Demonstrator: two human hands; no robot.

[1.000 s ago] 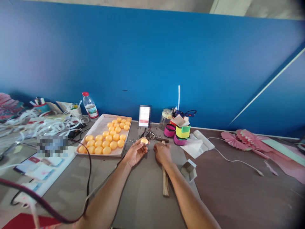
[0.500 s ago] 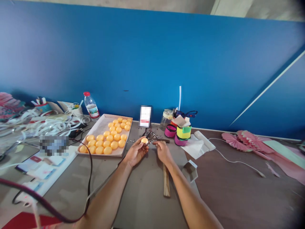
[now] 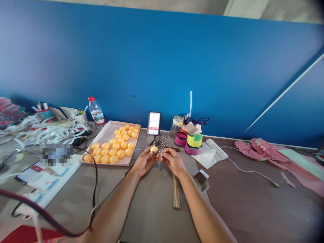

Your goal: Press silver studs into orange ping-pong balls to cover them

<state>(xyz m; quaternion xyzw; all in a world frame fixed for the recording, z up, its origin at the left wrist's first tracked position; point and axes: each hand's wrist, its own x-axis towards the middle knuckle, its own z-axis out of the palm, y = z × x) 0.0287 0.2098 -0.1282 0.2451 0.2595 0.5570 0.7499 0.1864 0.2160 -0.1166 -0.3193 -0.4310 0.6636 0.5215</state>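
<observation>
My left hand (image 3: 143,164) is closed on a small round orange ball (image 3: 154,149), held up between thumb and fingers. Just to its right, my right hand (image 3: 174,162) has thumb and forefinger pinched together close to the ball. Whatever lies in that pinch is too small to make out. Behind both hands, a heap of small shiny metal pieces (image 3: 165,144) is spread on the grey mat. Similar orange balls (image 3: 113,158) rest in rows inside a shallow pale box (image 3: 105,133) to the left. A wooden handle (image 3: 176,193) lies below my right wrist.
A phone (image 3: 154,123) stands against the blue partition (image 3: 162,60). Right of it are a lidded jar (image 3: 176,125), pink and yellow tape rolls (image 3: 194,140) and white paper (image 3: 210,153). A bottle (image 3: 96,113) and tangled white strips (image 3: 50,131) occupy the left. A dark cable (image 3: 96,189) loops beside my left forearm.
My right hand has turned and shifted slightly left, bringing its pinched fingertips closer to the ball. The left hand still holds the ball, which is tilted a little differently.
</observation>
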